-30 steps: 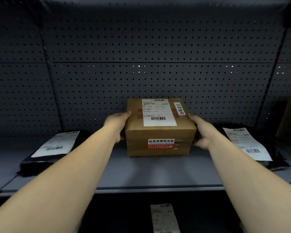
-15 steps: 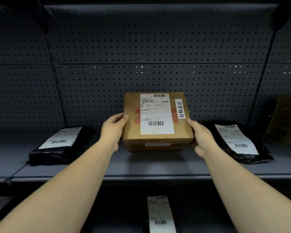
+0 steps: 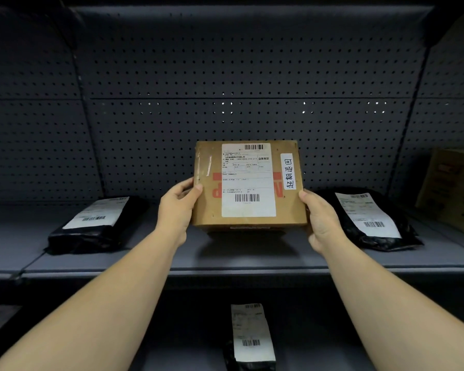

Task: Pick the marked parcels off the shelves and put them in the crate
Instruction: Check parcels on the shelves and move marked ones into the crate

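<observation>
A brown cardboard parcel with a white shipping label and a small handwritten white sticker on its right side is held just above the grey shelf, tilted so its top faces me. My left hand grips its left edge. On the opposite edge my right hand holds it. The crate is not in view.
A black bagged parcel lies on the shelf at the left, another black bag at the right, and a brown box at the far right. One more black bag lies on the lower shelf. Perforated back panels stand behind.
Both hands have lifted the cardboard parcel off the shelf and tipped its top toward me; its front face with the red sticker is now hidden.
</observation>
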`<state>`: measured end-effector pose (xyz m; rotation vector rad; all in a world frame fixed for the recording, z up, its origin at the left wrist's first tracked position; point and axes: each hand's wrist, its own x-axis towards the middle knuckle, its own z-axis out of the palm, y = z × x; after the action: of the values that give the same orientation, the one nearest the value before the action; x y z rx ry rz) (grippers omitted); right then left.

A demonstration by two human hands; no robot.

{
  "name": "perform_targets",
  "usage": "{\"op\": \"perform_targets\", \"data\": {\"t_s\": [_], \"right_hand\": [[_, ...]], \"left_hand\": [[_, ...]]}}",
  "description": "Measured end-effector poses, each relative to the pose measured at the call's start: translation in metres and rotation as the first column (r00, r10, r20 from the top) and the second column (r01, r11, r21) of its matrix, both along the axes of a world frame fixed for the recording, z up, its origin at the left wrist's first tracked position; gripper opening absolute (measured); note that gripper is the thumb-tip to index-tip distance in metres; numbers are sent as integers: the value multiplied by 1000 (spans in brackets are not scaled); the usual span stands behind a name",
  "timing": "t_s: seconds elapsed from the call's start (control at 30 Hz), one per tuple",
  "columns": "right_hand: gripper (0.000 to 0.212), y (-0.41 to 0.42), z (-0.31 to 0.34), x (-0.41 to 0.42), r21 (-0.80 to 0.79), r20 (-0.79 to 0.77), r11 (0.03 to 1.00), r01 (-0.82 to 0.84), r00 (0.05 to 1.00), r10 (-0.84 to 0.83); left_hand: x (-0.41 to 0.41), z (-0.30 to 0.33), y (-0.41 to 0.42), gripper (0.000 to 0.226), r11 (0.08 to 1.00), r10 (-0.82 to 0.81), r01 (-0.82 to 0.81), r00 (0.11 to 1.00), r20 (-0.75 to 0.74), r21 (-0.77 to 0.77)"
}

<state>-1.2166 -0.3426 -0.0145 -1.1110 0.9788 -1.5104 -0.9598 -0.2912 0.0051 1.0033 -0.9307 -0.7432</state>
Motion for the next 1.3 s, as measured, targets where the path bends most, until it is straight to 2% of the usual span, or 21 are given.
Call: {"op": "perform_targets", "data": {"t_s": [0.17,0.33,0.47,0.6,0.77,0.97,1.17,1.3], "right_hand": [[23,5,1,-1,-20,-10,1000,-3,1000,2],[16,15,5,-2,-39,-9,999,2,1000,-2],[21,25,12,-2,-58,-21,998,4,1000,-5],[10,37,21,-5,-86,-20,996,6,1000,-8],[10,55,36,-10,-154,-28,988,22,999,-26],[14,88,43,-21,-187,10,980,71,997,-70],[12,135,31,-27,-151,48,968,201,979,-196],[20,174,14,-40,-129,59,949,288,957,-283]], "left_hand": [[0,0,5,14,1000,-5,5,1000,-4,-19],[-1,3,13,14,999,-8,8,1000,4,-33],[-1,6,22,15,999,-1,2,1000,19,-52],[-1,12,29,15,997,-1,2,1000,20,-74],[-5,22,37,16,992,-31,33,999,12,-125],[-12,25,46,18,983,-108,108,994,3,-149],[-22,17,65,21,965,-230,227,973,-4,-132],[-37,6,79,21,939,-325,326,945,22,-109]]}}
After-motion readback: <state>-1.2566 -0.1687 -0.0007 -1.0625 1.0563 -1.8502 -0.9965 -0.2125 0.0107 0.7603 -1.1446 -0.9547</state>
